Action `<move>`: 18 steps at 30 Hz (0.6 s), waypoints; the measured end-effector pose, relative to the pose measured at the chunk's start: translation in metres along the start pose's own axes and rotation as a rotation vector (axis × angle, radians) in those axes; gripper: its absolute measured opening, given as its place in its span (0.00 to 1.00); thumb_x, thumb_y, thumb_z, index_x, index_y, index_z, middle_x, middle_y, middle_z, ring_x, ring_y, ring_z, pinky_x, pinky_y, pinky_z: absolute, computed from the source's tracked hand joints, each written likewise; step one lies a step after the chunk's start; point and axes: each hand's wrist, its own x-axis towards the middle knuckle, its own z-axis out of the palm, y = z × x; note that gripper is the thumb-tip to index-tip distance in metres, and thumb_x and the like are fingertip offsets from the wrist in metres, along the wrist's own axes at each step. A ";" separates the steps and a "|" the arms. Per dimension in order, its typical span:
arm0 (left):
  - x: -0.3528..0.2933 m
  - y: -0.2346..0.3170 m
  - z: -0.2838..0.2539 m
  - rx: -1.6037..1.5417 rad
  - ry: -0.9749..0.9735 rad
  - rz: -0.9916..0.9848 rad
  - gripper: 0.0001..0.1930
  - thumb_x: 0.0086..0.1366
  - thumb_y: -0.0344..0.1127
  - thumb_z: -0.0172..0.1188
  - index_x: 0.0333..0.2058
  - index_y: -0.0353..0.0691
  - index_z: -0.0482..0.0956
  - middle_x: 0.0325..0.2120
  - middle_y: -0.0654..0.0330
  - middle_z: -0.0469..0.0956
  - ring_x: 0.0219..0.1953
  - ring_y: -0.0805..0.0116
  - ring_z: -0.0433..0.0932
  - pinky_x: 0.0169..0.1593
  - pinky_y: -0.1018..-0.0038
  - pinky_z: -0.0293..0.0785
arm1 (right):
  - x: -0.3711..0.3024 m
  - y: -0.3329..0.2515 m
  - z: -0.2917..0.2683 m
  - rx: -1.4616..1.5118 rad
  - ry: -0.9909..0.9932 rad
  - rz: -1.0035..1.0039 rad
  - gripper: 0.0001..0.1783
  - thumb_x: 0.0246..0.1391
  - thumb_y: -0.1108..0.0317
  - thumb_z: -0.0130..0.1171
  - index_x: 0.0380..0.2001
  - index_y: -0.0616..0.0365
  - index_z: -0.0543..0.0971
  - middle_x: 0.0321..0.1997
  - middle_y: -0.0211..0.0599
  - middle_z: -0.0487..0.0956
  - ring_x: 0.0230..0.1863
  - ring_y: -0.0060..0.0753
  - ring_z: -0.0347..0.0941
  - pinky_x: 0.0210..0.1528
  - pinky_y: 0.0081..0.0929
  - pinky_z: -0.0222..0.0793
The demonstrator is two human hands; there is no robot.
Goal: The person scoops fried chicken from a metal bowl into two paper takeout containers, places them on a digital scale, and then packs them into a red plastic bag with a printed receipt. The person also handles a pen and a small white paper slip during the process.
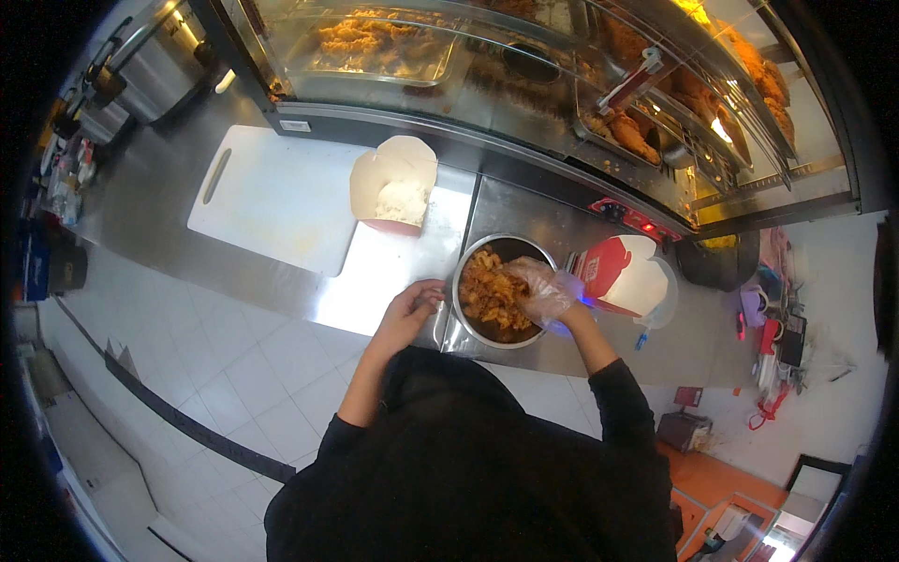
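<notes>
We get a bright scene: warm yellow glow inside the case (487,155) at upper right, hard white glare on the counter (370,288), blue-violet cast beside the right hand (546,292), which looks a bit soft. The black top (468,450) swallows shadow detail. Fisheye bends counter and floor (281,361) lines; we lose the corners to black, with mushy detail near the rim.

A plain, loose black top (478,468) has matching sleeves (626,398) that end partway along the forearms (371,382). The right hand (537,292) wears a crinkled, see-through plastic glove (552,298); the left hand (406,313) is bare.
</notes>
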 end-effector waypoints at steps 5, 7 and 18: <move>-0.001 0.003 -0.002 0.000 0.011 0.003 0.16 0.51 0.22 0.42 0.41 0.35 0.64 0.31 0.62 0.68 0.36 0.76 0.64 0.42 0.82 0.60 | -0.003 -0.046 0.003 -0.361 -0.009 0.272 0.35 0.31 0.71 0.53 0.48 0.58 0.55 0.42 0.49 0.64 0.43 0.44 0.63 0.45 0.31 0.59; -0.001 0.002 -0.003 0.004 0.009 -0.008 0.16 0.51 0.22 0.42 0.41 0.36 0.64 0.31 0.62 0.68 0.36 0.76 0.64 0.41 0.83 0.60 | 0.001 -0.032 0.018 -0.285 -0.019 0.354 0.37 0.30 0.69 0.55 0.49 0.56 0.54 0.43 0.50 0.63 0.45 0.43 0.61 0.45 0.31 0.59; -0.003 -0.001 -0.006 0.011 0.010 -0.010 0.16 0.51 0.22 0.42 0.41 0.35 0.64 0.31 0.61 0.68 0.36 0.76 0.65 0.41 0.82 0.61 | 0.008 -0.060 -0.013 -0.204 -0.030 0.227 0.41 0.22 0.61 0.62 0.47 0.49 0.57 0.51 0.45 0.54 0.52 0.51 0.50 0.50 0.39 0.51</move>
